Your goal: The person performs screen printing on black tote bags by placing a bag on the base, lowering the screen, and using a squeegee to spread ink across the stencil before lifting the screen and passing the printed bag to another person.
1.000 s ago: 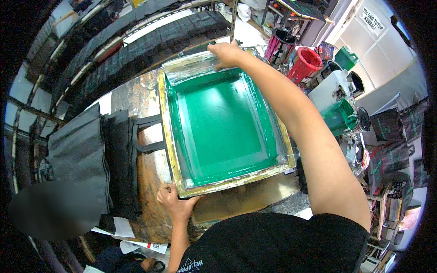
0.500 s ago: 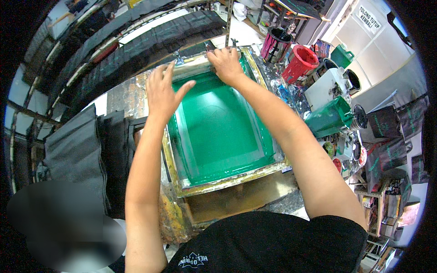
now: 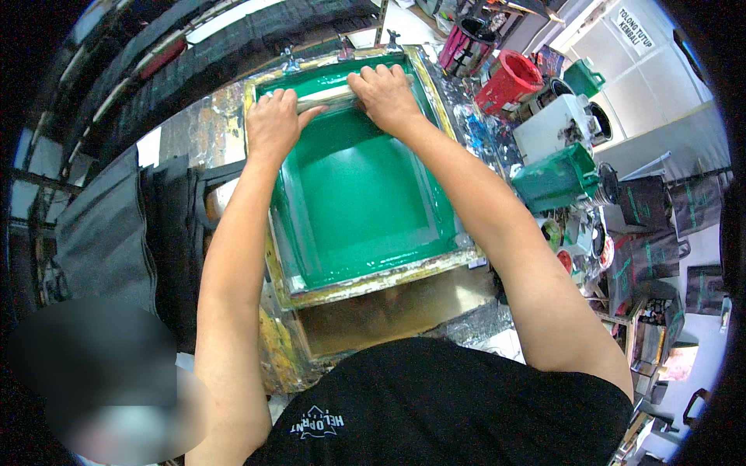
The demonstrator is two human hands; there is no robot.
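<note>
A wooden-handled squeegee lies across the far part of a screen printing frame. My left hand is closed on its left end, thumb stretched along the near side. Around its right part curl the fingers of my right hand. Wet green ink covers the mesh, with a thicker band behind the squeegee near the far edge. Metal clamps stand at the frame's far side. The squeegee's blade is hidden under the handle and my hands.
Black fabric pieces are stacked at the left, with racks of dark sheets behind. Along the right stand a red bucket, a green ink container and a white jerrycan. A brown board shows below the frame's near edge.
My left hand has gone from spread fingers to a grip on the squeegee. Both hands and the squeegee have come nearer from the frame's far edge. The view has shifted slightly.
</note>
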